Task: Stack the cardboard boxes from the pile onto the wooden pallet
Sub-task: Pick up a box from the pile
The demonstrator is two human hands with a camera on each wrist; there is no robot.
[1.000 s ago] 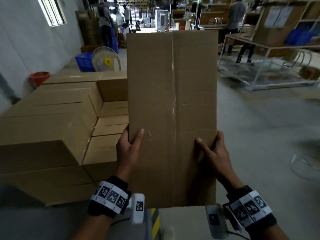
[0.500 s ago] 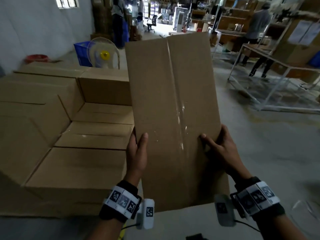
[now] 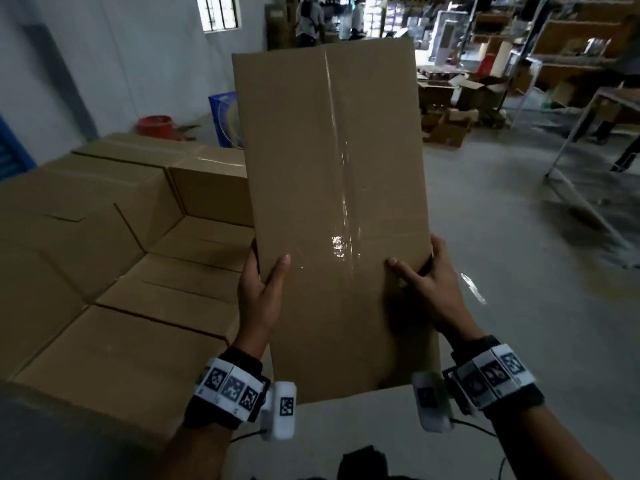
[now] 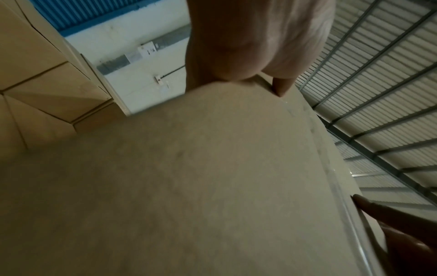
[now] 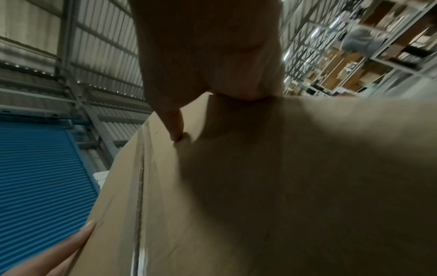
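Taped cardboard box (image 3: 332, 216), held in the air in front of the person, above and right of the stacked cardboard boxes (image 3: 114, 271): left hand (image 3: 259, 299) clasping its left edge, right hand (image 3: 429, 292) clasping its right edge, each thumb lying on the upper face.

A grey concrete floor (image 3: 502, 271) meets a white wall (image 3: 138, 64) with a barred window (image 3: 219, 12). Shelving (image 3: 554, 46) stands far right. A blue shutter (image 5: 40, 168) hangs under ribbed roofing (image 4: 378, 93).
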